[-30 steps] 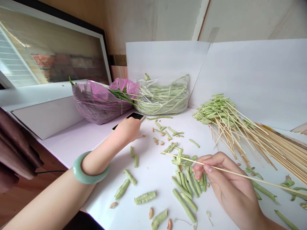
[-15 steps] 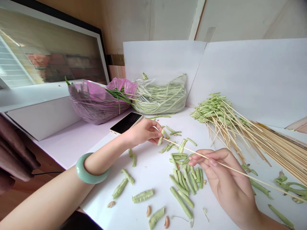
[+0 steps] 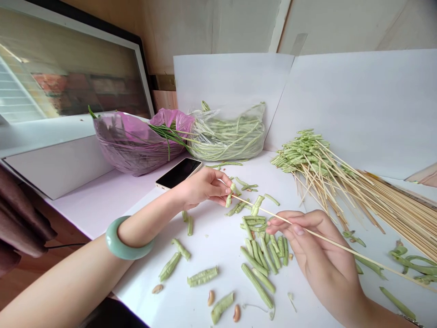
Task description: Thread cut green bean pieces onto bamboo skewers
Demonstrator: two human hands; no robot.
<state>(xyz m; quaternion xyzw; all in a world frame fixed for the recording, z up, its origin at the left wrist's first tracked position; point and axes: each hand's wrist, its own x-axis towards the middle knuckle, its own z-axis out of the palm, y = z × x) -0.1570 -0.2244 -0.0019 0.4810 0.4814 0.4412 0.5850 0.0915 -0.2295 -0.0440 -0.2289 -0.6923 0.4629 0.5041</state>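
Note:
My left hand (image 3: 212, 186), with a green bangle on the wrist, pinches a short green bean piece (image 3: 229, 198) at the middle of the view. The tip of a thin wooden skewer (image 3: 327, 238) meets that piece. Fingers and thumb of my right hand (image 3: 314, 246) are closed on the skewer, whose long end runs off toward the lower right. Between and below the hands lie several cut bean pieces (image 3: 256, 286) on the white surface. Whether the tip passes through the bean is hard to tell.
A purple bag (image 3: 136, 146) of greens and a clear bag (image 3: 228, 136) of long beans stand at the back, with a phone (image 3: 179, 173) in front. At right lie skewered beans (image 3: 302, 152) and bare skewers (image 3: 392, 196). Loose seeds (image 3: 236, 313) lie near the front.
The whole view has shifted slightly. Both hands keep their hold on the bean piece and the skewer, with hardly any movement between them.

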